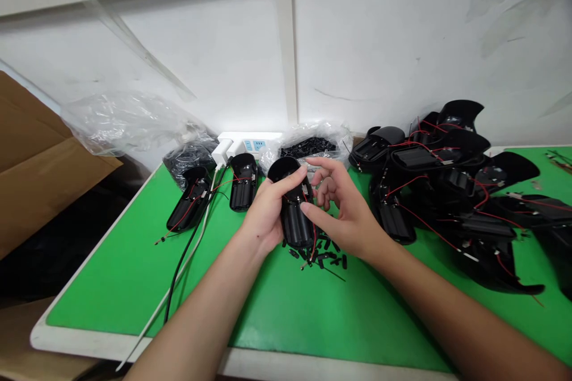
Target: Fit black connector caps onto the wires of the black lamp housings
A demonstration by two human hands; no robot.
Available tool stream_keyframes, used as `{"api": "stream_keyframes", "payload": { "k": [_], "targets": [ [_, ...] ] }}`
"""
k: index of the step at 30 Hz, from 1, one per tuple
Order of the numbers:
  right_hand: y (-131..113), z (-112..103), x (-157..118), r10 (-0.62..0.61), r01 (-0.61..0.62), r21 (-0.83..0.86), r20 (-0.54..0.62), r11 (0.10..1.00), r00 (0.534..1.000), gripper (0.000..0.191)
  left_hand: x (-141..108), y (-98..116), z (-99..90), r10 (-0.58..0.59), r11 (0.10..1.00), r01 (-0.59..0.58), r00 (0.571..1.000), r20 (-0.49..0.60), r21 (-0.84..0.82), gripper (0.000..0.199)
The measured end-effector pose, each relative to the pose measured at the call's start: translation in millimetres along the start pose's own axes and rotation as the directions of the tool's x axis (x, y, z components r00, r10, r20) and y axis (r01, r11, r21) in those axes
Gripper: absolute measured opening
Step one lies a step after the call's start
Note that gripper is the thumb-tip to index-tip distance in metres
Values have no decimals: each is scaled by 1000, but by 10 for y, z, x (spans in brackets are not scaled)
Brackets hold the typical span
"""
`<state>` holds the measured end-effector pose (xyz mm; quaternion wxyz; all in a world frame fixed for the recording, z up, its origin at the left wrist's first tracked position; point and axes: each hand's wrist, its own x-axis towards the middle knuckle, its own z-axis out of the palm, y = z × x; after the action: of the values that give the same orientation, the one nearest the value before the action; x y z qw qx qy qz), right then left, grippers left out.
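A black plastic housing point(297, 223) with a battery compartment and red wires is gripped in my left hand point(268, 208), whose thumb lies across its upper part. My right hand point(337, 202) is at the housing's right side. Its thumb tip overlaps the edge, the index finger stretches out, and the other fingers curl loosely; I see nothing held in it. Small black plastic parts point(330, 259) lie scattered on the green mat beneath the housing. Two similar housings, a nearer one point(190, 199) and an upright one point(243, 184), rest to the left.
More wired black housings point(465, 208) are heaped on the right of the green tabletop point(134, 286). A plastic bag of small black parts point(310, 146) and a white power strip point(250, 141) stand against the wall. Cables point(187, 250) cross the left side beside a cardboard box point(44, 161).
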<state>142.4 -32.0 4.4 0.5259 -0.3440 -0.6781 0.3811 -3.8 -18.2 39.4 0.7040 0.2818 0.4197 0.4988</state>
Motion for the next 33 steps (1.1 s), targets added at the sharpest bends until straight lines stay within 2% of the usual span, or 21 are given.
{"api": "stream_keyframes", "payload": {
  "k": [2, 5, 8, 10, 12, 16, 19, 23, 26, 30, 32, 33],
  "targets": [
    [20, 29, 12, 90, -87, 58, -55, 995, 994, 52, 17, 5, -9, 8, 998, -12, 998, -55, -69, 34],
    [42, 38, 43, 205, -183, 160, -134, 970, 970, 40, 38, -26, -17, 136, 987, -144, 986, -97, -76, 39],
    [45, 9, 77, 249, -206, 196, -226, 959, 942, 35, 34, -76, -3, 249, 968, -249, 968, 9, 18, 50],
    [39, -11, 91, 255, -204, 201, -277, 958, 926, 34, 20, -99, 15, 254, 964, -260, 962, 97, 58, 56],
    [28, -20, 94, 258, -202, 201, -310, 958, 915, 33, 2, -110, 32, 224, 970, -234, 965, 136, 60, 60],
    [-8, -10, 74, 253, -215, 153, -305, 965, 918, 28, -12, -114, 47, 192, 980, -196, 976, 98, 33, 60],
    [-26, -6, 60, 249, -231, 95, -292, 968, 924, 29, 7, -93, 45, 249, 968, -249, 968, 15, 19, 53],
    [15, -35, 85, 278, -247, 129, -359, 960, 891, 29, 25, -9, 47, 343, 939, -341, 931, -123, 31, 45],
    [72, -70, 123, 354, -283, 221, -431, 933, 830, 34, 5, 39, 47, 417, 909, -408, 886, -202, 88, 44],
    [91, -101, 167, 490, -316, 402, -472, 859, 733, 56, -44, 19, 43, 575, 814, -532, 794, -198, 231, 56],
    [75, -107, 182, 516, -298, 457, -489, 838, 703, 62, -68, 14, 70, 613, 783, -559, 767, -188, 271, 64],
    [65, -109, 188, 523, -286, 477, -497, 831, 692, 63, -81, 25, 96, 613, 784, -561, 767, -189, 266, 64]
  ]
}}
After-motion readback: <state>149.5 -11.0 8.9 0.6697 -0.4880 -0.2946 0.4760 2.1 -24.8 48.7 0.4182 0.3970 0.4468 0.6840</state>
